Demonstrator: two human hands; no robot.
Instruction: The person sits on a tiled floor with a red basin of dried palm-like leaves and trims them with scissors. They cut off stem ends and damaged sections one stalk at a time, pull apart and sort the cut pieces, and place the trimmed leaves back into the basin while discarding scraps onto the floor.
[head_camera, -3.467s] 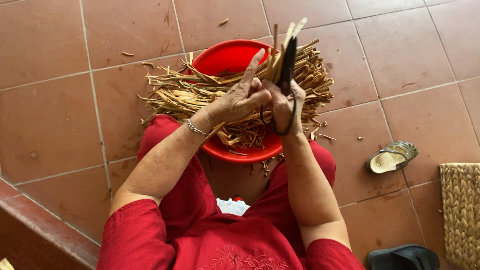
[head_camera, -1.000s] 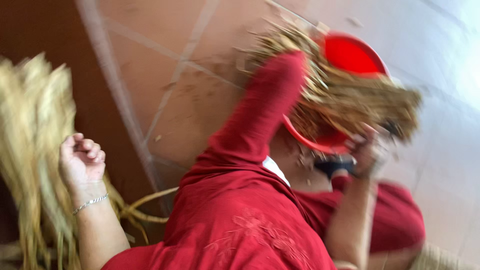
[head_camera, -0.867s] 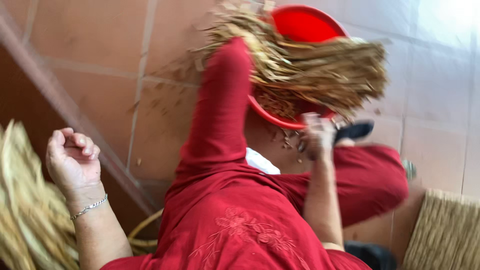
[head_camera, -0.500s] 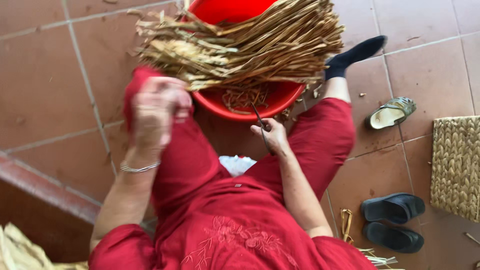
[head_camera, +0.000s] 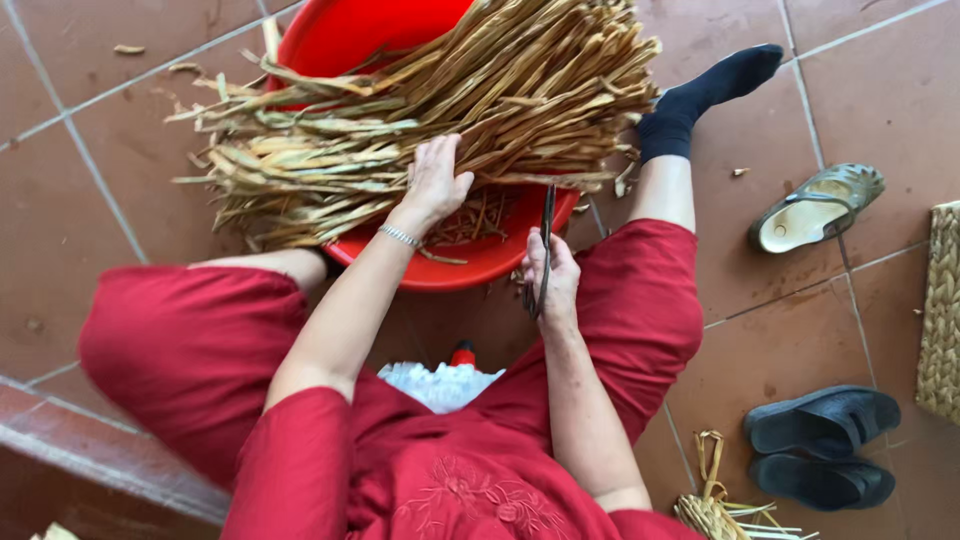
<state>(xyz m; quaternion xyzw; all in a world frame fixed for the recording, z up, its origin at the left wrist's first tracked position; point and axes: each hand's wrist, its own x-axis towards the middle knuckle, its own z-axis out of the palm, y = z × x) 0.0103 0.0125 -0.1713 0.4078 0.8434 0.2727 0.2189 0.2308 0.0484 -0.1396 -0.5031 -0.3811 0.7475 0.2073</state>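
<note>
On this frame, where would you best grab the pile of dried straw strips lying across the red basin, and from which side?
Probably at the near ends, where the left hand already rests on the dried straw strips. They lie roughly parallel across the red basin, fanning loose at the far left, so closing around the bunched middle from above looks steadier.

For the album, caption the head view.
Left hand on dried strips over a red basin; right hand holds scissors.

Terracotta floor tiles (head_camera: 800, 330) with pale grout lines, a raised brick-red step (head_camera: 90, 475) at lower left, daylight.
</note>
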